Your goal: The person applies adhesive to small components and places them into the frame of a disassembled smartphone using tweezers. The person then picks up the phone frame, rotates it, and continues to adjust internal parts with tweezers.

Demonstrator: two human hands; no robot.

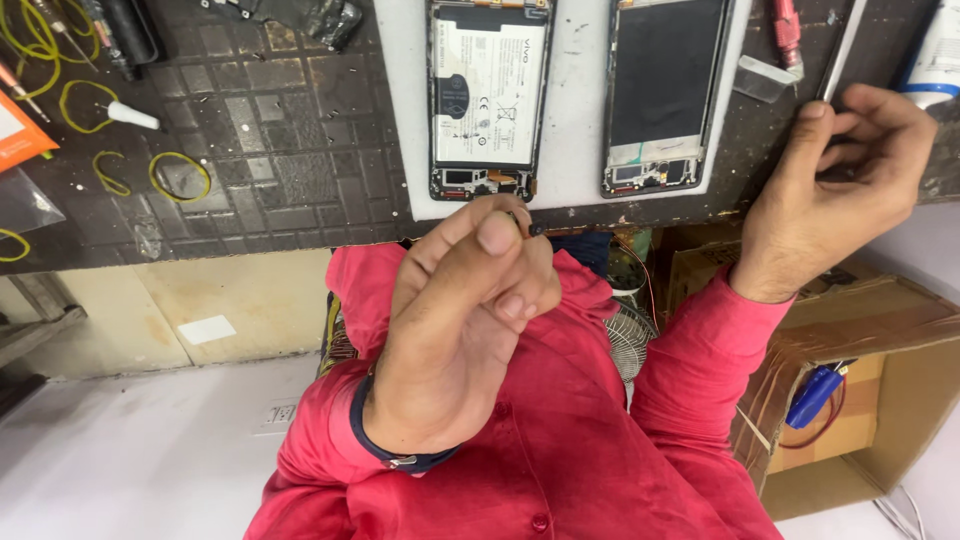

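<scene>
In the head view, the left hand (465,300) is hovering close to the camera, in front of the table edge. Its thumb and fingertips are bunching tightly together. Whether something tiny is sitting between the tips is too small and too blurred to tell. This hand is hiding the near edge of the white mat (575,120).

The right hand (830,180) is resting at the table's near edge. Its fingers are curling in and gripping the lower end of a thin tool (842,45). The tool's tip is lying buried in the fist, so its kind is hard to make out. Its long axis is running from the fingers away from the person, leaning slightly right, and the frame's top edge is cutting its far end off.

On the mat, an opened phone (488,95) is showing its white battery. Just beside it, a second phone frame (665,90) is showing a dark panel. Both are lying lengthwise away from the person, with their far ends cut off.

A red-handled screwdriver (787,30) is lying near the tool, and yellow rubber bands (180,175) are lying well apart on the left. A cardboard box (880,370) is standing below the table.
</scene>
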